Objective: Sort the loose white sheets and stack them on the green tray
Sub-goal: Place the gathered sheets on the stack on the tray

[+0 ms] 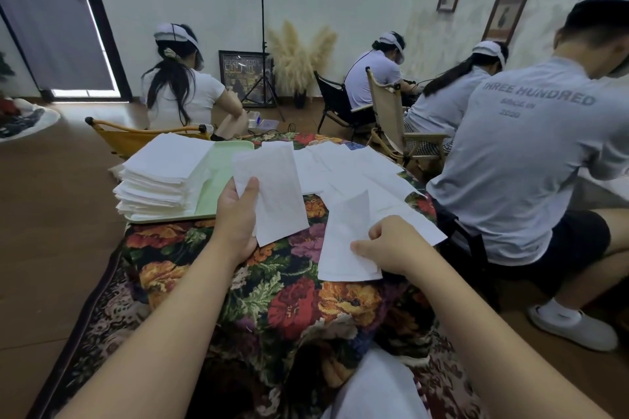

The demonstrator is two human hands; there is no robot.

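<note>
My left hand (236,218) holds a white sheet (272,190) upright above the flowered tablecloth, thumb pressed on its left edge. My right hand (391,245) pinches another white sheet (343,241) at its right edge, lifted slightly off the cloth. Behind my left hand lies the green tray (221,177), with a tall stack of white sheets (160,177) on its left half. Several loose white sheets (357,173) lie spread across the table's far right part.
The table wears a dark flowered cloth (289,309). A person in a grey shirt (524,153) sits close at the right, back turned. Other seated people, folding chairs and a tripod (262,44) stand behind the table. A white sheet (374,388) rests near my lap.
</note>
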